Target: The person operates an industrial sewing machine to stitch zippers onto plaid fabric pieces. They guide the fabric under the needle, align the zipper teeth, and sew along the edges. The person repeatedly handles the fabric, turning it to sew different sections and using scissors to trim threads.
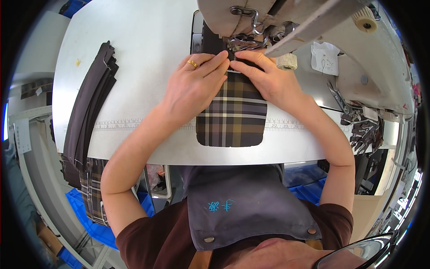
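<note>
A plaid fabric piece point(233, 116) in brown, yellow and white, with rounded lower corners, lies on the white sewing table. At its far end a dark fabric strip point(210, 44) runs beneath the sewing machine's needle area point(244, 41). My left hand point(195, 83), a gold ring on one finger, rests with outstretched fingers on the cloth just left of the needle. From the other side, my right hand point(273, 80) reaches in with two fingertips apart on the dark cloth by the presser foot. My hands and the machine head hide part of the seam.
A stack of dark fabric strips point(89, 103) hangs over the table's left edge above plaid pieces point(92, 190) and a blue bin point(96, 228). To the right lie scissors point(337, 95), a white packet point(325, 58) and dark scraps point(366, 134). A ruler scale point(286, 124) crosses the table.
</note>
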The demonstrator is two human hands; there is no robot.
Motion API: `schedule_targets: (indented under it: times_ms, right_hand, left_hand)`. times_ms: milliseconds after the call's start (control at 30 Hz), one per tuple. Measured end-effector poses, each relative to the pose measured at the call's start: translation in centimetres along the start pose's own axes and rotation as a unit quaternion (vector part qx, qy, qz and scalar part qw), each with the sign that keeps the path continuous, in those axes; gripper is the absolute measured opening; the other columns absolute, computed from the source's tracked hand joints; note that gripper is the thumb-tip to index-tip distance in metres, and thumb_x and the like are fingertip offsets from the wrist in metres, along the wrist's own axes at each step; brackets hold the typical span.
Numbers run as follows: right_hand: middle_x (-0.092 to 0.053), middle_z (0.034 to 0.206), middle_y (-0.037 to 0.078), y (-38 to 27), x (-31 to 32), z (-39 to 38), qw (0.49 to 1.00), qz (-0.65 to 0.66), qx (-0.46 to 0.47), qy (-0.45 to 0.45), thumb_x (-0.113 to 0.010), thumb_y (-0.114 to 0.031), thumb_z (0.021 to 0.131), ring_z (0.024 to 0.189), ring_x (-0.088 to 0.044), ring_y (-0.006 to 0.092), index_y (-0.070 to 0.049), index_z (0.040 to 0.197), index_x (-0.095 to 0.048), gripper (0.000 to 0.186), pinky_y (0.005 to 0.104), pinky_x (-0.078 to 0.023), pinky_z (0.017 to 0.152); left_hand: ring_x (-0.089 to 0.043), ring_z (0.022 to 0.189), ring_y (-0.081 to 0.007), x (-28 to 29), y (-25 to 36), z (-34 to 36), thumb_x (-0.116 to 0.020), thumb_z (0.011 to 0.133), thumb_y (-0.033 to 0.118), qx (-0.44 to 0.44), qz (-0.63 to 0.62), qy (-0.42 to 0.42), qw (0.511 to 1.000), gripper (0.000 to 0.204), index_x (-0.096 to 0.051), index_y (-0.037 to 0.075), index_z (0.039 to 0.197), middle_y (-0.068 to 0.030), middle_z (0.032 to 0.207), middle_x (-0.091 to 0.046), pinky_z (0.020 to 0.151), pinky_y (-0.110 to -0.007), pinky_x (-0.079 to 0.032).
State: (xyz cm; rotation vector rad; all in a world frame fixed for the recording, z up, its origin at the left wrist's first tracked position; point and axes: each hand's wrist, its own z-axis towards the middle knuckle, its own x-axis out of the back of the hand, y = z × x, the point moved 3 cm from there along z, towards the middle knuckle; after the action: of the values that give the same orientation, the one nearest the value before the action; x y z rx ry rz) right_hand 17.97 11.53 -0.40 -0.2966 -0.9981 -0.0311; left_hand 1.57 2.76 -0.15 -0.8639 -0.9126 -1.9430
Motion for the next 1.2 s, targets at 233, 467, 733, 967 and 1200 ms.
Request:
schedule_targets:
  times_ms: [233,467,733,967,1200]
  right_hand:
    - [-0.061,0.065,0.003,1.1,1.9,-0.1,0.644,0.601,-0.472,0.024,-0.055,-0.018,0.094,0.047,-0.049,0.0060,0.004,0.115,-0.055,0.031,0.0194,-0.040,0.043]
    - [-0.064,0.070,0.002,0.8,1.1,0.7,0.924,0.277,-0.264,0.019,-0.064,-0.016,0.087,0.059,-0.056,0.0140,-0.013,0.094,-0.073,0.012,0.0277,-0.048,0.058]
    - [-0.063,0.079,0.007,-0.1,-0.4,0.7,0.995,0.007,-0.091,0.041,-0.067,-0.013,0.079,0.073,-0.058,0.0260,-0.012,0.093,-0.071,0.015,0.0338,-0.050,0.060]
    - [-0.056,0.071,0.007,-2.5,-0.1,2.9,0.975,-0.207,-0.008,-0.077,-0.063,-0.011,0.070,0.064,-0.059,0.0259,-0.008,0.079,-0.063,0.009,0.0323,-0.049,0.050]
    - [-0.057,0.064,0.003,1.3,-1.1,1.9,1.000,-0.018,0.012,-0.007,-0.062,-0.009,0.076,0.058,-0.061,0.0177,-0.007,0.077,-0.062,0.003,0.0280,-0.046,0.047]
  left_hand:
    - [-0.056,0.104,-0.0200,-0.3,0.0,-0.2,-0.066,0.081,0.013,0.020,0.049,-0.005,0.999,0.025,-0.064,0.004,0.104,-0.0021,0.118,-0.063,0.098,-0.053,-0.036]
    - [-0.053,0.112,-0.0195,-0.4,-1.0,-0.1,-0.059,0.089,0.015,0.076,-0.022,-0.047,0.996,0.028,-0.064,0.010,0.116,0.0011,0.126,-0.060,0.105,-0.052,-0.027]
    - [-0.059,0.100,-0.0206,0.0,-0.9,0.5,-0.065,0.083,0.012,-0.005,0.041,0.005,0.999,0.023,-0.066,0.007,0.104,-0.0013,0.114,-0.064,0.098,-0.049,-0.037]
    - [-0.063,0.086,-0.0246,-0.2,-1.9,1.4,-0.068,0.076,0.005,-0.069,-0.003,0.011,0.998,0.021,-0.067,0.003,0.097,-0.0065,0.105,-0.065,0.077,-0.035,-0.052]
    - [-0.062,0.082,-0.0248,-0.3,-2.4,1.5,-0.068,0.076,0.008,-0.037,-0.072,0.052,0.995,0.017,-0.069,0.003,0.092,-0.0067,0.095,-0.066,0.070,-0.033,-0.053]
